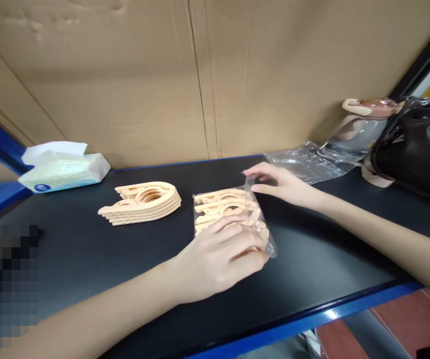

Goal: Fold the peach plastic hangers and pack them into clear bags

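Observation:
A clear plastic bag [222, 207] filled with peach folding hangers lies in the middle of the black table [88, 259]. My left hand [220, 259] rests on its near end, fingers curled over the bag and pressing it down. My right hand [278, 184] reaches in from the right and pinches the bag's far top corner between thumb and fingers. A loose stack of the same peach hangers [143, 202] lies to the left of the bag, untouched.
A pack of tissues [63, 167] sits at the back left. Empty clear bags [305, 162] lie at the back right beside a clear bottle [360, 129] and a black handbag [417, 144]. A cardboard wall [200, 75] stands behind. The table's blue edge [312, 319] runs along the front.

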Demonstrator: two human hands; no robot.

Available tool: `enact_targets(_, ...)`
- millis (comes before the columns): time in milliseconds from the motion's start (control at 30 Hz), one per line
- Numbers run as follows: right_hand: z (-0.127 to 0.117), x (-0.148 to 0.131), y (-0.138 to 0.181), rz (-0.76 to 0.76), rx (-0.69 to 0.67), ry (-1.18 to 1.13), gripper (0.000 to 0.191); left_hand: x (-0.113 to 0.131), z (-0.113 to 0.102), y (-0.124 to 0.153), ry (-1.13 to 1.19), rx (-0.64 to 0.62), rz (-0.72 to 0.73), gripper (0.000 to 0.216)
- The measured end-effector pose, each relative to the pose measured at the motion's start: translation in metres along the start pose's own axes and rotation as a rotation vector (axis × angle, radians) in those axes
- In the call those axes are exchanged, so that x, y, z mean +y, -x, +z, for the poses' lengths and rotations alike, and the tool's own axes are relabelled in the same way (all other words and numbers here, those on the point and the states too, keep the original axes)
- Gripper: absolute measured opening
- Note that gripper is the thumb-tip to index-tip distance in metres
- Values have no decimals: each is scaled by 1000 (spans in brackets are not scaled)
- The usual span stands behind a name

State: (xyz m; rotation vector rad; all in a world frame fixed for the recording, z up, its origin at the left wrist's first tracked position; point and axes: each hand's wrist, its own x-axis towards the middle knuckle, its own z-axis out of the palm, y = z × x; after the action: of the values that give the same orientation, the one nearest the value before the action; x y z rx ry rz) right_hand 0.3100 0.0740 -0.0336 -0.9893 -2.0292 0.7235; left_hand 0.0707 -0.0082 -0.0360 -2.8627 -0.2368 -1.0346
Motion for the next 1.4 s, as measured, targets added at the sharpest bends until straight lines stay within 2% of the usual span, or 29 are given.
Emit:
enact_targets(133, -6, 4, -5, 86, -152, -63, 32, 2, -3, -4, 103, -15, -16, 19)
enact_targets(233, -6, 0, -5, 135, -224, -159, 32, 3, -3, -5, 126, 3, 29, 17)
enact_targets(367, -1, -2, -5, 164, -213, -208, 41, 4, -1, -3, 35, 34, 146, 9)
enact_targets(567, 12, 7, -7, 140, -177, -126, 45, 8, 3, -2, -79, 32, 250, 14)
enact_targets(700, 16, 7, -7, 117, -160, -49, 45, 9, 2, -3, -100, -8, 255, 15)
enact_targets(833, 17, 6, -5, 89, -111, 82, 44, 7, 1, -3, -32, -61, 184, 20)
enact_targets(1033, 17, 3, -1, -12, 15, 295, 28, 5, -1, -3, 51, -124, 129, 24)
enact_targets(1100, 17, 0, 0, -119, 51, 433, 21, 6, -1, -4, 22, -146, 123, 22)
enact_targets(1167, 17, -3, 2, -291, 78, 642, 12, 7, -1, -5, -27, -161, 110, 22)
enact_targets(1267, 18, -8, 4, -502, 118, 848, 19, 7, 0, -4, -46, -165, 59, 19)
enact_targets(1333, 19, -12, 7, -550, 119, 845, 24, 6, -1, -4, -51, -120, 13, 19)
enact_targets(1400, 19, -17, 9, -533, 72, 805, 28, 5, -1, -3, -91, -13, -42, 15)
